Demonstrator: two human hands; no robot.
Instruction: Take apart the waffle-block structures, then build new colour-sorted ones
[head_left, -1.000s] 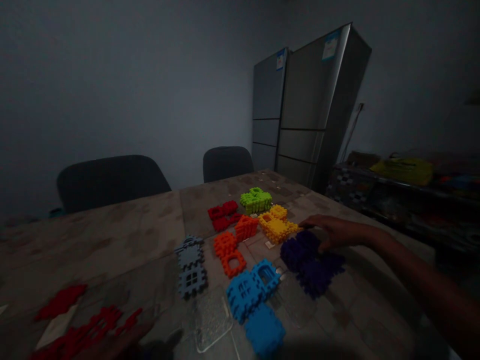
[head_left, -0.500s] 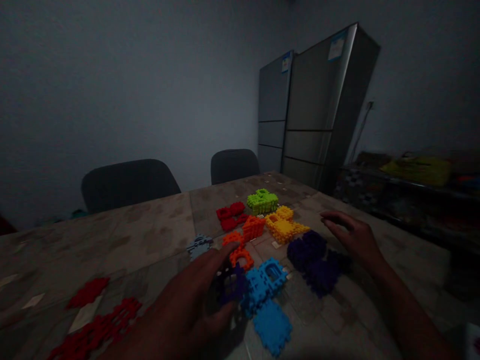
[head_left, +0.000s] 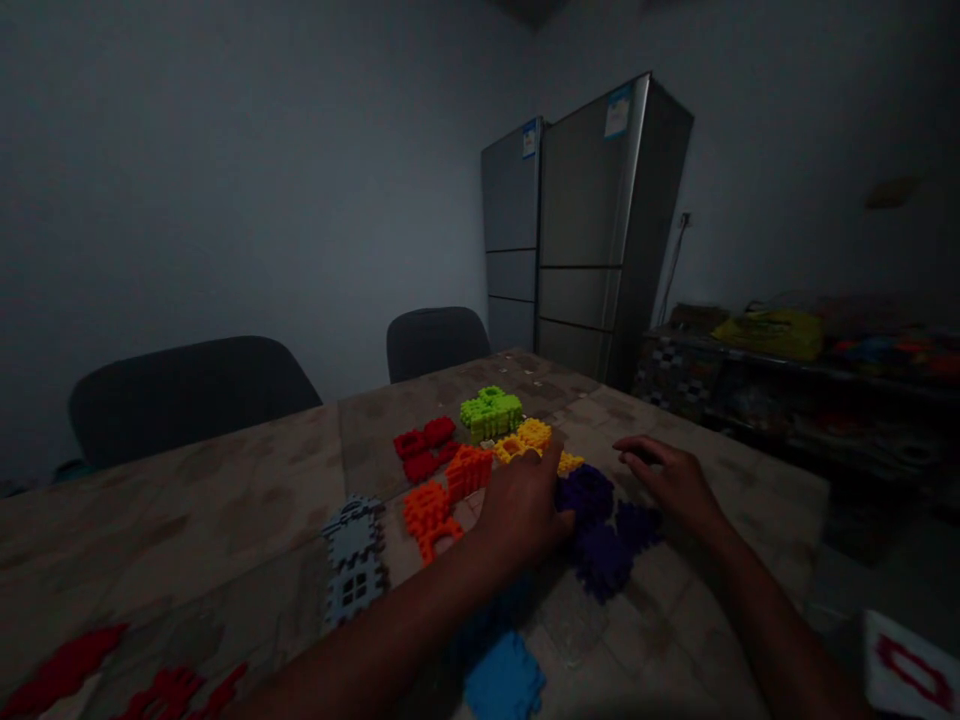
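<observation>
Coloured foam puzzle pieces lie on a dim table (head_left: 225, 500). My left hand (head_left: 525, 505) reaches across the middle, fingers curled at the purple pieces (head_left: 600, 530) and the yellow pieces (head_left: 534, 436); whether it grips one is hidden. My right hand (head_left: 667, 478) hovers just right of the purple pieces, fingers loosely spread, holding nothing. Orange pieces (head_left: 442, 495) and grey pieces (head_left: 351, 555) lie left of my left hand. Blue pieces (head_left: 504, 680) lie under my left forearm. Red pieces (head_left: 424, 450) and a green piece (head_left: 491, 410) sit further back.
More red pieces (head_left: 67, 670) lie at the near left edge. Two dark chairs (head_left: 187, 390) stand behind the table. A tall grey fridge (head_left: 585, 230) stands at the back, with a cluttered low shelf (head_left: 787, 370) to its right.
My left hand has moved forward and right, from the blue and grey pieces to the purple and yellow ones. My right hand has shifted slightly nearer the purple pieces. The camera has turned a little.
</observation>
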